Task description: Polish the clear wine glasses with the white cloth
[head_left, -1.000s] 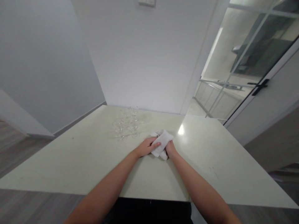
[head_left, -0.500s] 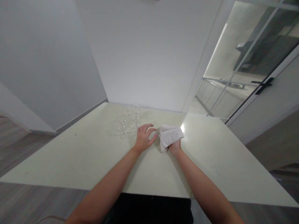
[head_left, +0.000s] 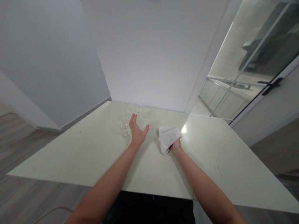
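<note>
Several clear drinking glasses (head_left: 125, 124) stand in a cluster on the left back part of the pale table (head_left: 93, 155). My left hand (head_left: 137, 130) is raised beside them, thumb and fingers spread wide, with nothing in it; it partly hides the glasses behind it. Over my right hand (head_left: 175, 146) lies a folded white cloth (head_left: 168, 137), which covers most of the fingers. The hand grips the cloth from its lower right corner, over the middle of the table.
A white wall (head_left: 149, 62) rises behind the table's far edge. To the right is a glass-paned door with a black handle (head_left: 272, 86). A thin cable (head_left: 51, 211) lies on the wooden floor (head_left: 28, 196) at lower left.
My left hand has moved left and slightly forward to the glasses, its thumb and fingers opening wider. My right hand stays nearly in place with the cloth. The view has shifted slightly.
</note>
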Available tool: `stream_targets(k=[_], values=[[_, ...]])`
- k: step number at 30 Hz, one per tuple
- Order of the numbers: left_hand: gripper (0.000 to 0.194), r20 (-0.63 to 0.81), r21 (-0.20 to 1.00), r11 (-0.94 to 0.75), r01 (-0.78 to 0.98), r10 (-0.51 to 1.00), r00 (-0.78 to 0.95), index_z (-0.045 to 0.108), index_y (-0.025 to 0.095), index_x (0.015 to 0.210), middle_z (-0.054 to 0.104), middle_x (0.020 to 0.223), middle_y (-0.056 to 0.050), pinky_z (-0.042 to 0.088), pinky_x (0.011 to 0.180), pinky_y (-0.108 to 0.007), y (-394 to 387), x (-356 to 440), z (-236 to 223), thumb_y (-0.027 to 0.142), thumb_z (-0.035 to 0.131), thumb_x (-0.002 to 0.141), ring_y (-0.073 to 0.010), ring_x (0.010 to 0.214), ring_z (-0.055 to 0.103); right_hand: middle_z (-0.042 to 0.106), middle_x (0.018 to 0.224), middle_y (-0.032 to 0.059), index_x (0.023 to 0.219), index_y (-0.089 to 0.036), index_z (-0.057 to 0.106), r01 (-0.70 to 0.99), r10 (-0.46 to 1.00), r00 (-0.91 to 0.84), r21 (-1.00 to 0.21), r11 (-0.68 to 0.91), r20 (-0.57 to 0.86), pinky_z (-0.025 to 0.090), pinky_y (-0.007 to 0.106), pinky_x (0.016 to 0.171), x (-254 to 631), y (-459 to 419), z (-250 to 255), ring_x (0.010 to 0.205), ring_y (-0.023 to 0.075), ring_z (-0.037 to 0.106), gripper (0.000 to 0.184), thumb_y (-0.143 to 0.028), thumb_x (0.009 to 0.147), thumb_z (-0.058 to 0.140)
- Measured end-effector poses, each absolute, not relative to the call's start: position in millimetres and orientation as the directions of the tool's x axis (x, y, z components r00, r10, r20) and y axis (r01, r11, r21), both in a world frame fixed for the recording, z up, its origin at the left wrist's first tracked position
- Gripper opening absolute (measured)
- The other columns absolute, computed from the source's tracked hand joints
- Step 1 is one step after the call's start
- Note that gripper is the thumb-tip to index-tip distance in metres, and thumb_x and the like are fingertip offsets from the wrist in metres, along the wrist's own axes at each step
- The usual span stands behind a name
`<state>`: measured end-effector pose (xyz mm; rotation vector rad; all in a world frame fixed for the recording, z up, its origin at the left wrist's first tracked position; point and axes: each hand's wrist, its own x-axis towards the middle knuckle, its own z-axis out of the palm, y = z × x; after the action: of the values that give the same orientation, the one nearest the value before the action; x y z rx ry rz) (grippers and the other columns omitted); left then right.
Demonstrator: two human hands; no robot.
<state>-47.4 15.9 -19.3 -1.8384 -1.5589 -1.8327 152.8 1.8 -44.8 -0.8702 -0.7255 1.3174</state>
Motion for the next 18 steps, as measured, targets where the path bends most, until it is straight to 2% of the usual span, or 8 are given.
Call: stream_targets(k=[2, 4, 7, 9, 11, 14, 16, 18], values=[[0.086, 0.740, 0.632, -0.473, 0.614, 0.604, -0.297, 0.020, 0.021, 0.144, 0.028, 0.149, -0.019, 0.033, 0.108, -0.048, 19.6, -47.1, -25.0, 0.039, 0.069, 0.076, -0.0299, 0.138, 0.030, 0.073, 0.075, 0.0067, 0.079, -0.019, 0.064, -0.498, 0.988, 0.148, -0.866, 0.045, -0.034, 0.057, 0.033, 0.057, 152.8, 2.1, -45.9, 0.065, 0.0210, 0.070, 0.041, -0.058, 0.069, 0.061], [0.088, 0.665, 0.722, -0.469, 0.509, 0.673, -0.324, 0.016, 0.023, 0.145, 0.027, 0.149, -0.019, 0.042, 0.101, -0.045, 23.6, -46.6, -30.7, 0.037, 0.070, 0.076, -0.0288, 0.133, 0.039, 0.073, 0.075, 0.0058, 0.080, -0.018, 0.063, -0.507, 0.984, 0.170, -0.861, 0.044, -0.049, 0.057, 0.034, 0.057, 153.8, 2.5, -46.8, 0.064, 0.0213, 0.069, 0.041, -0.058, 0.068, 0.062], [0.083, 0.525, 0.838, -0.413, 0.358, 0.789, -0.320, 0.015, 0.025, 0.143, 0.045, 0.134, -0.017, 0.049, 0.088, -0.040, 29.6, -45.4, -37.2, 0.035, 0.066, 0.079, -0.0217, 0.107, 0.059, 0.072, 0.074, 0.0050, 0.080, -0.019, 0.062, -0.506, 0.974, 0.214, -0.861, 0.046, -0.074, 0.057, 0.034, 0.056, 157.6, 2.8, -46.3, 0.063, 0.0215, 0.069, 0.041, -0.059, 0.067, 0.063], [0.075, 0.456, 0.879, -0.371, 0.300, 0.839, -0.298, 0.019, 0.023, 0.140, 0.054, 0.120, -0.013, 0.050, 0.083, -0.037, 31.7, -43.8, -39.3, 0.036, 0.063, 0.081, -0.0167, 0.090, 0.063, 0.073, 0.077, 0.0054, 0.082, -0.021, 0.062, -0.504, 0.973, 0.219, -0.862, 0.054, -0.067, 0.057, 0.035, 0.057, 160.8, 2.5, -44.5, 0.067, 0.0222, 0.069, 0.040, -0.059, 0.069, 0.062], [0.068, 0.441, 0.889, -0.372, 0.268, 0.851, -0.284, 0.023, 0.022, 0.136, 0.057, 0.114, -0.011, 0.050, 0.077, -0.032, 30.8, -40.9, -39.5, 0.038, 0.062, 0.082, -0.0142, 0.083, 0.062, 0.073, 0.083, 0.0059, 0.087, -0.022, 0.063, -0.506, 0.981, 0.191, -0.859, 0.077, -0.025, 0.058, 0.036, 0.061, 163.3, 1.5, -42.2, 0.073, 0.0232, 0.070, 0.041, -0.060, 0.071, 0.059], [0.064, 0.495, 0.861, -0.437, 0.259, 0.838, -0.231, 0.025, 0.022, 0.131, 0.059, 0.112, -0.009, 0.047, 0.067, -0.025, 22.5, -34.0, -37.0, 0.040, 0.062, 0.083, -0.0116, 0.076, 0.060, 0.074, 0.089, 0.0066, 0.093, -0.023, 0.063, -0.486, 0.989, 0.137, -0.867, 0.108, 0.046, 0.058, 0.037, 0.067, 164.1, -1.8, -39.6, 0.079, 0.0239, 0.070, 0.044, -0.062, 0.073, 0.055], [0.063, 0.538, 0.818, -0.488, 0.305, 0.837, -0.103, 0.024, 0.022, 0.133, 0.060, 0.112, -0.009, 0.046, 0.064, -0.024, 13.0, -28.3, -33.3, 0.039, 0.060, 0.085, -0.0104, 0.072, 0.058, 0.073, 0.093, 0.0070, 0.097, -0.023, 0.063, -0.467, 0.995, 0.072, -0.880, 0.089, 0.063, 0.058, 0.038, 0.071, 162.4, -5.0, -39.6, 0.083, 0.0243, 0.070, 0.046, -0.062, 0.073, 0.055], [0.062, 0.559, 0.726, -0.550, 0.412, 0.822, 0.111, 0.027, 0.022, 0.137, 0.060, 0.114, -0.008, 0.047, 0.069, -0.026, 2.3, -22.8, -28.0, 0.038, 0.058, 0.086, -0.0115, 0.073, 0.057, 0.073, 0.102, 0.0081, 0.103, -0.022, 0.063, -0.426, 0.996, -0.043, -0.903, 0.054, 0.080, 0.057, 0.040, 0.078, 159.6, -7.8, -41.6, 0.089, 0.0252, 0.069, 0.049, -0.060, 0.074, 0.055]])
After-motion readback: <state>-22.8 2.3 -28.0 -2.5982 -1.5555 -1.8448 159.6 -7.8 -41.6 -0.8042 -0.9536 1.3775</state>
